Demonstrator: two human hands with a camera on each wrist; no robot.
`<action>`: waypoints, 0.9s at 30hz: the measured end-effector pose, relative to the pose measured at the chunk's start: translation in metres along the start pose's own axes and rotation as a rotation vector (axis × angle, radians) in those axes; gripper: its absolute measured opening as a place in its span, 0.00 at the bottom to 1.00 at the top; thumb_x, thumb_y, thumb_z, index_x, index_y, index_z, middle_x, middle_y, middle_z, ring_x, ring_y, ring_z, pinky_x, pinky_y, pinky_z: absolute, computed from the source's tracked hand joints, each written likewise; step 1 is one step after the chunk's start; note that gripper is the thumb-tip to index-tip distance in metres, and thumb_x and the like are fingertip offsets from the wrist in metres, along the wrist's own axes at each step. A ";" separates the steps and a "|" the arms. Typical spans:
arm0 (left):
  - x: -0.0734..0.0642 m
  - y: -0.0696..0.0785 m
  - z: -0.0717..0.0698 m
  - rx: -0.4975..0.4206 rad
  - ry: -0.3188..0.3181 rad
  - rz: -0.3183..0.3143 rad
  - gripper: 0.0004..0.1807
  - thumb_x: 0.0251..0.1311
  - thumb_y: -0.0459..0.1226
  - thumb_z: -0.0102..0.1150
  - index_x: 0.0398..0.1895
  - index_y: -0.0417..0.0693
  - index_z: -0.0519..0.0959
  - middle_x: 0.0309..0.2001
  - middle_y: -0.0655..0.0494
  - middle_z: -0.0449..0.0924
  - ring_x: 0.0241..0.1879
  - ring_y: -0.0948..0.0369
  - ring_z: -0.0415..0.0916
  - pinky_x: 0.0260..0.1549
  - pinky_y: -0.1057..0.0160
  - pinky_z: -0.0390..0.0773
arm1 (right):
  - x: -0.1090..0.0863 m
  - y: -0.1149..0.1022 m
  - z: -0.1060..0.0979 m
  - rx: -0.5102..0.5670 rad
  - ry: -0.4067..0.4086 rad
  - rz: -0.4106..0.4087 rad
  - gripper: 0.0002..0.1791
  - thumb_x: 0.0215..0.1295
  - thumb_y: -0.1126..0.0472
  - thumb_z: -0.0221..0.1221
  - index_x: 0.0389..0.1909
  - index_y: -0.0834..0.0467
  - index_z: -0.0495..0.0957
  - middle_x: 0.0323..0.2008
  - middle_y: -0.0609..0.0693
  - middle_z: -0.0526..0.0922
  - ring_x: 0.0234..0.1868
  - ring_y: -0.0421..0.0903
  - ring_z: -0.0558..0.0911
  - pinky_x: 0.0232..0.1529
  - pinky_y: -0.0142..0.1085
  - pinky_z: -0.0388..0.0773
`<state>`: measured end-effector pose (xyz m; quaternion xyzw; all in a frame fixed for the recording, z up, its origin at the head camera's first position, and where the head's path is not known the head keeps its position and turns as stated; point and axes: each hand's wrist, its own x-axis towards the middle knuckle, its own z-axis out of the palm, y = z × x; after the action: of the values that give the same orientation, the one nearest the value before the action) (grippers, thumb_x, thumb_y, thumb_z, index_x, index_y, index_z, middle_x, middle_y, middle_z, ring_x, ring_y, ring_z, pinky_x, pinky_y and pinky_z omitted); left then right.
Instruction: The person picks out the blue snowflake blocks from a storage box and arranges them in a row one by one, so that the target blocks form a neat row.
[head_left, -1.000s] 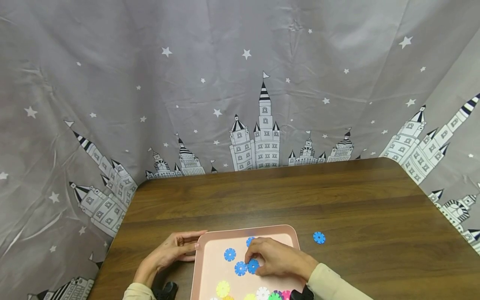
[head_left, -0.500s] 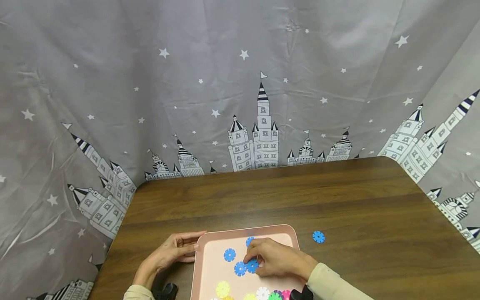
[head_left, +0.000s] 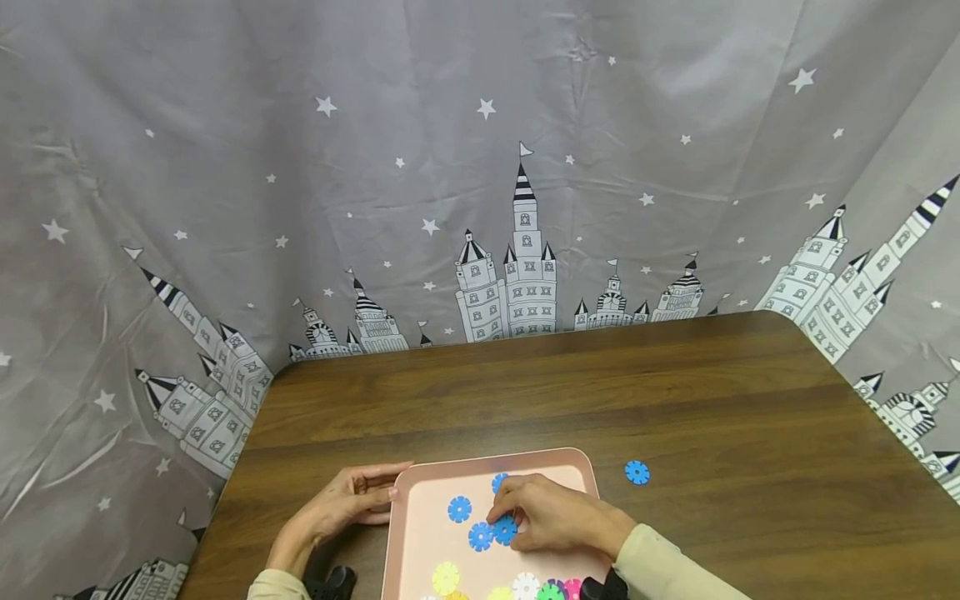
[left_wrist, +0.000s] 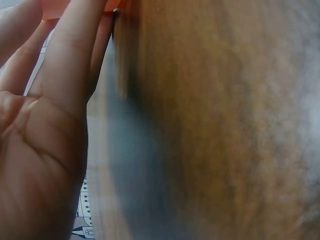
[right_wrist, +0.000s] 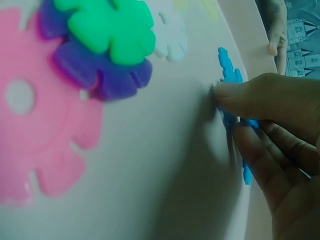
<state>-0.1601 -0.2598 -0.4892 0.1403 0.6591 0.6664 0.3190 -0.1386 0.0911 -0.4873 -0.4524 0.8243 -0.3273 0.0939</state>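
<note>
Inside the pink tray (head_left: 420,542): blue notched disc (head_left: 506,531) | right hand (head_left: 553,515) pinches it, thumb against fingers | left hand (head_left: 341,504), fingers extended, touches tray's left rim | disc looks light, stiff, probably smooth; edge grip suits

A pale pink tray (head_left: 400,542) runs out of the head view at the bottom edge, while the right hand (head_left: 558,515) hides part of the blue disc (head_left: 506,531) in its grip and of a farther blue disc (head_left: 498,481). From the left wrist, the left hand (left_wrist: 40,145) is cropped and the wooden tabletop (left_wrist: 235,125) blurs; from the right wrist, a pink disc (right_wrist: 50,132) is cut off at the left, and a purple disc (right_wrist: 112,82) lies partly hidden by a green disc (right_wrist: 112,30), itself clipped at the top.
</note>
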 end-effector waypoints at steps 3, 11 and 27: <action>0.001 0.001 0.001 -0.005 0.003 -0.005 0.25 0.69 0.30 0.54 0.69 0.36 0.67 0.60 0.43 0.76 0.53 0.57 0.77 0.49 0.52 0.81 | -0.003 -0.001 -0.004 0.005 0.017 0.015 0.19 0.48 0.69 0.68 0.45 0.55 0.86 0.41 0.38 0.79 0.41 0.30 0.74 0.43 0.18 0.73; 0.003 0.002 0.000 0.003 0.003 -0.010 0.27 0.69 0.30 0.54 0.69 0.32 0.64 0.60 0.41 0.76 0.54 0.57 0.77 0.49 0.52 0.80 | -0.014 0.002 -0.029 0.063 0.110 0.040 0.18 0.52 0.67 0.72 0.47 0.60 0.85 0.44 0.43 0.81 0.43 0.34 0.78 0.45 0.25 0.79; 0.001 0.001 0.003 0.009 0.013 -0.006 0.27 0.70 0.29 0.52 0.69 0.27 0.61 0.61 0.37 0.73 0.54 0.56 0.77 0.50 0.51 0.80 | -0.092 0.035 -0.086 0.043 0.383 0.142 0.20 0.52 0.71 0.72 0.48 0.59 0.84 0.44 0.44 0.80 0.40 0.38 0.80 0.39 0.34 0.84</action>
<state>-0.1591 -0.2568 -0.4877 0.1354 0.6645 0.6634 0.3162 -0.1483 0.2178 -0.4562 -0.3208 0.8497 -0.4172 -0.0321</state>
